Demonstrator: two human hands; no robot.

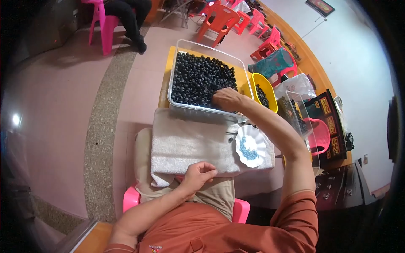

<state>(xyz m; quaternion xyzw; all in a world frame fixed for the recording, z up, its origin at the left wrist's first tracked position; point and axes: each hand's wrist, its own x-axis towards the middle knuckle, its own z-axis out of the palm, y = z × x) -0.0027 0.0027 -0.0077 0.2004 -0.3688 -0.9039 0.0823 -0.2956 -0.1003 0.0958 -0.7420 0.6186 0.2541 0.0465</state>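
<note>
Black ring-like beads (202, 76) heap up in a clear plastic bin (171, 90). My right hand (228, 99) reaches over the bin's near right side, its fingers curled down at the beads; the fingertips are hidden. My left hand (200, 177) is above my lap at the near edge of a white towel (190, 139), thumb and forefinger pressed together. Whatever that pinch may hold is too small to see. A white scalloped dish (258, 145) on the towel's right part contains tiny blue beads (249, 154). Beside it lie a loose black bead (230, 139) and a small metal tool (231, 133).
Right of the bin stands a yellow basin (272, 101) with more black beads, then a clear container (295, 95). Red plastic chairs (218, 21) and a teal bag (274, 63) are farther back. At the far left, a person sits on a pink chair (109, 31).
</note>
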